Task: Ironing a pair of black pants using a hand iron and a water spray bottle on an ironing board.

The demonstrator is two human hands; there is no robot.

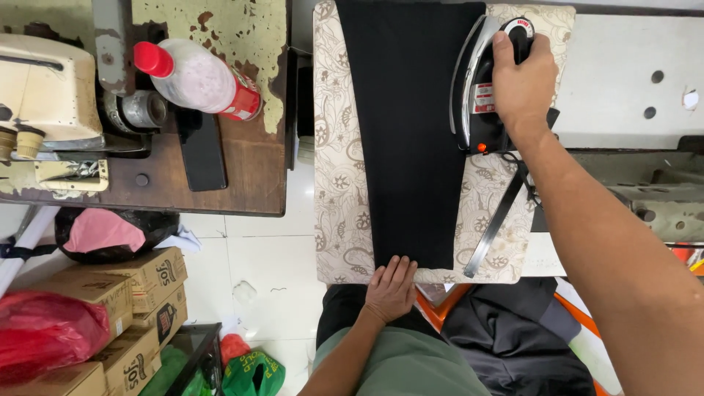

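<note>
Fingers of the right hand (522, 82) are clenched round the black handle of the black and chrome electric iron (480, 88), while the fingers of the left hand (391, 288) are released and laid flat, palm down, on the near end of the long black pleated cloth (407, 132).

Every place is told from that cloth. It is stretched lengthwise down the middle of the cream floral-patterned padded ironing board (337, 183), its long axis running straight away from the person, narrower at the near end and wider at the far end. The left hand is pressed on its near edge, just where the cloth meets the board's front rim. The iron is set at the cloth's far right edge, its sole touching or just overlapping that edge, its length lying parallel to the cloth. The right hand is thus well apart from the left, at the opposite end. A black cord (502, 213) is trailed from the iron's heel, right of the cloth, toward the near rim.

Left of the cloth, beyond a gap of tiled floor, a plastic bottle with a red cap (198, 77) is laid on a worn wooden worktop (249, 176).
</note>
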